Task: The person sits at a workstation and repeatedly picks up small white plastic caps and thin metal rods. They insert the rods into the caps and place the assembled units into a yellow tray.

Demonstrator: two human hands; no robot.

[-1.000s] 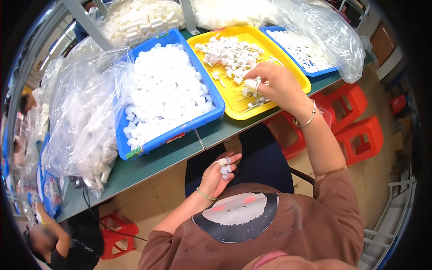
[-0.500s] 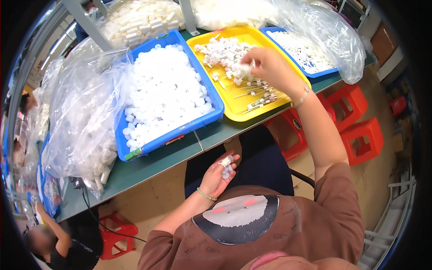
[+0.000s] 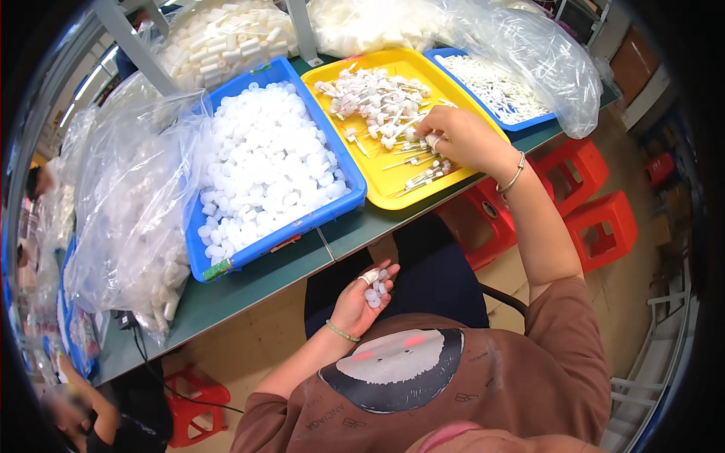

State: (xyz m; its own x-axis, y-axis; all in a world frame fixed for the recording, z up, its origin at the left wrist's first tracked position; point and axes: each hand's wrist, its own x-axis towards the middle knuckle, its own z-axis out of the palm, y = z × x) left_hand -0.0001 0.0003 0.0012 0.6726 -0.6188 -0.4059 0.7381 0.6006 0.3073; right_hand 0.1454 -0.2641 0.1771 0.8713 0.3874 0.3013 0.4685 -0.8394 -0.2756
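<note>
Brown lettered shirt (image 3: 495, 377) near left hand (image 3: 360, 302)

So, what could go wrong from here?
Dropped caps: the left grip cradles several caps out past the edge of the table, so one could slip toward the lap or the floor.

Skewed pins: the right grip is low over the yellow tray, close to pins laid near its front rim; a brush might shift them.

Snagging: the heap overlaps at many angles, so lifting one piece might drag others.
</note>
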